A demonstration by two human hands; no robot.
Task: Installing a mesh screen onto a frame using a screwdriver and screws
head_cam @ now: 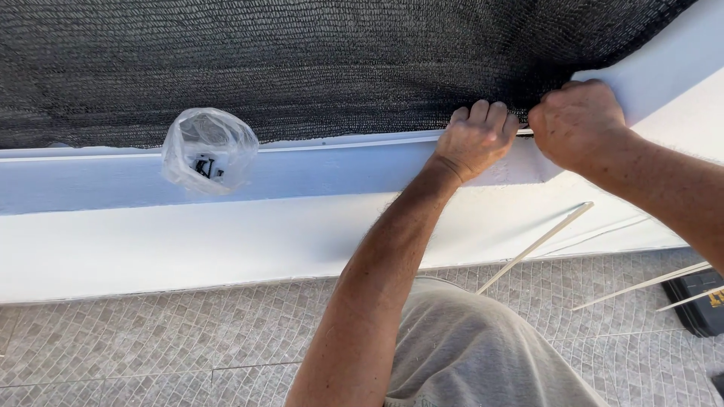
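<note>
A black mesh net [302, 60] hangs along the top of a low white wall [226, 241]. My left hand [477, 139] is curled over the net's lower edge at the wall's ledge, fingers closed on it. Right beside it, my right hand [577, 120] is closed in a fist at the same edge, gripping the net and what looks like a thin pale strip between the two hands. What lies inside the fists is hidden.
A clear plastic bag [209, 149] with small dark parts sits on the wall ledge at left. Thin pale sticks [537, 245] lean on the wall at right. A black case [705, 300] lies on the tiled floor [151, 339]. My knee in grey shorts [467, 347] is below.
</note>
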